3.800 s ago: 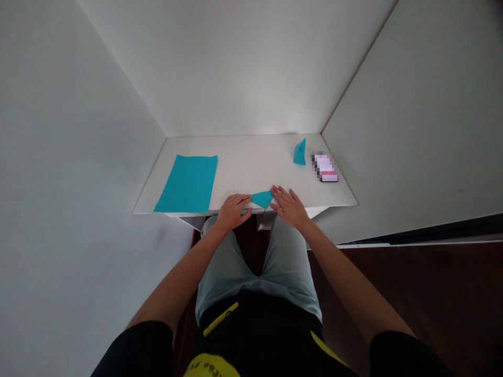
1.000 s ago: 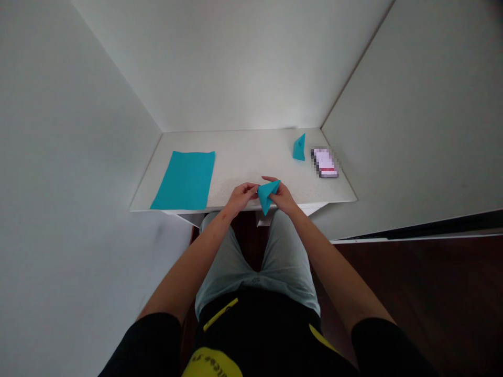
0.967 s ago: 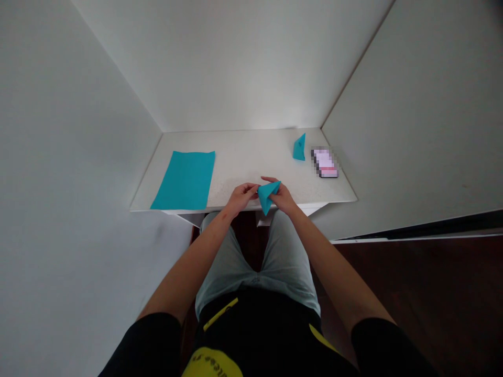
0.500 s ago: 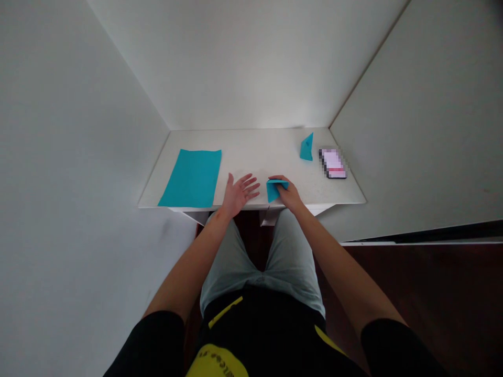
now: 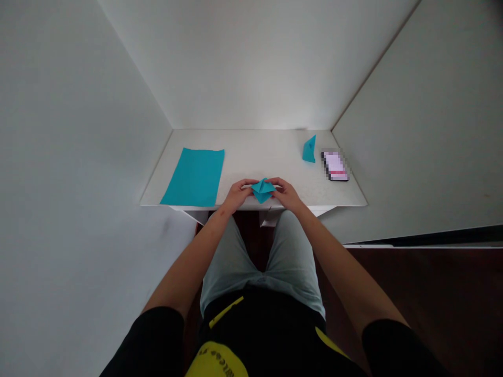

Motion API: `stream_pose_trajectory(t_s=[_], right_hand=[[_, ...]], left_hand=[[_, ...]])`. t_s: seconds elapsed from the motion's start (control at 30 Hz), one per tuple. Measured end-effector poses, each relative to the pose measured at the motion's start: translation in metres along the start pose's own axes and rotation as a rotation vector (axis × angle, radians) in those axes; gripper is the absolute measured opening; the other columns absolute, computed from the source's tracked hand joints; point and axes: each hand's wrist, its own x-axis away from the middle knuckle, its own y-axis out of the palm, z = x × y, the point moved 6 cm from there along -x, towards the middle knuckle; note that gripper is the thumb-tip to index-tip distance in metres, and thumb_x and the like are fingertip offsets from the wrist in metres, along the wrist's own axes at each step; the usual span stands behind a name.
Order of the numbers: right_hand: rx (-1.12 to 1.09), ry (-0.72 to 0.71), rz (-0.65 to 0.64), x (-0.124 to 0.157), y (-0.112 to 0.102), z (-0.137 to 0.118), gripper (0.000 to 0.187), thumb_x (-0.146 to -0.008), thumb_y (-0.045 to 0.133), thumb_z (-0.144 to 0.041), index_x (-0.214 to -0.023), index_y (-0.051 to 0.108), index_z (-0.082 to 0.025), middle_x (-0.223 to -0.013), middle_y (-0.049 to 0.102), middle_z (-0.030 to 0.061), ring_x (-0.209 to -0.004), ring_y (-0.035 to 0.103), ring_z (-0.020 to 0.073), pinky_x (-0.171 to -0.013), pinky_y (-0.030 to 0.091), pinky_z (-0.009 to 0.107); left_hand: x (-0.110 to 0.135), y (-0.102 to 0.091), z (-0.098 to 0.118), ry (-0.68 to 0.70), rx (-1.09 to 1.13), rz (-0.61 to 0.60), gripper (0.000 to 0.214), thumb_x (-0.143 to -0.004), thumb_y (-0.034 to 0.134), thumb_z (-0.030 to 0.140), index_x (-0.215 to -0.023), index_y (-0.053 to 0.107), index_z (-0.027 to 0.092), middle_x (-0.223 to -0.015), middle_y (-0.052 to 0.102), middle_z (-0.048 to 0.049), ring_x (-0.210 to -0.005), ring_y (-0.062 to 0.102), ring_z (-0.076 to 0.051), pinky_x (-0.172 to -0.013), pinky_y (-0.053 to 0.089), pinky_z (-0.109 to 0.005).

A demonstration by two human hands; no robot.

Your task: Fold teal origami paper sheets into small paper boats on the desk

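A small folded piece of teal paper [image 5: 262, 189] is held just above the front edge of the white table [image 5: 255, 157]. My left hand [image 5: 237, 193] pinches its left side and my right hand [image 5: 287, 192] pinches its right side, fingers closed on the folds. The paper's flaps spread outward between the two hands.
A flat teal sheet [image 5: 194, 170] lies on the table's left part. A finished folded teal shape [image 5: 309, 150] stands at the back right, beside a phone [image 5: 335, 166]. White walls close the table in on three sides. My knees sit under the front edge.
Half a second ago my left hand was open and off the paper while the right held it alone. Now both hands grip the paper and it is spread wider.
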Motion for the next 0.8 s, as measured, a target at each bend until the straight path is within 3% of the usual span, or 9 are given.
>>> stream_pose_trajectory(t_s=[0.13, 0.23, 0.4, 0.57, 0.7, 0.8], right_hand=[[-0.004, 0.075, -0.018, 0.003, 0.000, 0.009, 0.035, -0.087, 0.074, -0.044, -0.117, 0.080, -0.026, -0.105, 0.079, 0.0036, -0.074, 0.069, 0.0184, -0.067, 0.062, 0.034], [0.014, 0.061, -0.053, 0.006, 0.000, 0.010, 0.039, -0.083, 0.078, -0.041, -0.118, 0.080, -0.026, -0.099, 0.079, 0.0027, -0.076, 0.070, 0.0195, -0.071, 0.062, 0.035], [-0.047, 0.041, -0.133, 0.009, 0.003, 0.009, 0.048, -0.082, 0.085, -0.047, -0.126, 0.078, -0.029, -0.108, 0.080, 0.0043, -0.089, 0.073, 0.0230, -0.082, 0.062, 0.038], [-0.052, 0.061, 0.011, 0.006, -0.001, 0.013, 0.067, -0.082, 0.087, -0.059, -0.139, 0.068, -0.031, -0.092, 0.075, 0.0004, -0.072, 0.065, 0.0178, -0.066, 0.056, 0.033], [0.053, 0.053, 0.038, 0.002, 0.000, 0.013, 0.059, -0.080, 0.086, -0.063, -0.123, 0.075, -0.025, -0.082, 0.072, -0.0001, -0.067, 0.059, 0.0165, -0.064, 0.050, 0.032], [0.132, 0.080, 0.010, -0.001, 0.002, 0.009, 0.048, -0.082, 0.080, -0.068, -0.101, 0.079, -0.023, -0.082, 0.073, 0.0015, -0.068, 0.059, 0.0171, -0.065, 0.048, 0.033]], left_hand=[[-0.001, 0.005, 0.001, 0.025, -0.031, -0.122, 0.031, -0.080, 0.079, 0.027, -0.110, 0.083, 0.020, -0.119, 0.083, -0.0093, -0.111, 0.076, -0.028, -0.105, 0.061, -0.046], [0.000, 0.007, 0.001, 0.032, -0.086, -0.200, 0.037, -0.081, 0.081, 0.033, -0.116, 0.083, 0.019, -0.122, 0.082, -0.0100, -0.115, 0.075, -0.029, -0.106, 0.059, -0.044], [-0.002, 0.001, -0.004, 0.050, -0.216, -0.122, 0.043, -0.086, 0.080, 0.048, -0.116, 0.081, 0.017, -0.114, 0.082, -0.0096, -0.101, 0.073, -0.024, -0.093, 0.059, -0.036], [0.001, 0.003, -0.009, 0.087, -0.242, -0.122, 0.052, -0.077, 0.090, 0.045, -0.118, 0.074, 0.018, -0.108, 0.078, -0.0065, -0.087, 0.070, -0.018, -0.081, 0.057, -0.030], [0.000, 0.003, -0.008, 0.061, -0.180, -0.071, 0.063, -0.080, 0.088, 0.051, -0.130, 0.069, 0.017, -0.102, 0.077, -0.0063, -0.088, 0.071, -0.018, -0.080, 0.057, -0.030], [-0.002, 0.006, -0.004, 0.054, -0.244, -0.054, 0.052, -0.087, 0.079, 0.061, -0.112, 0.078, 0.015, -0.095, 0.079, -0.0071, -0.086, 0.069, -0.019, -0.081, 0.056, -0.031]])
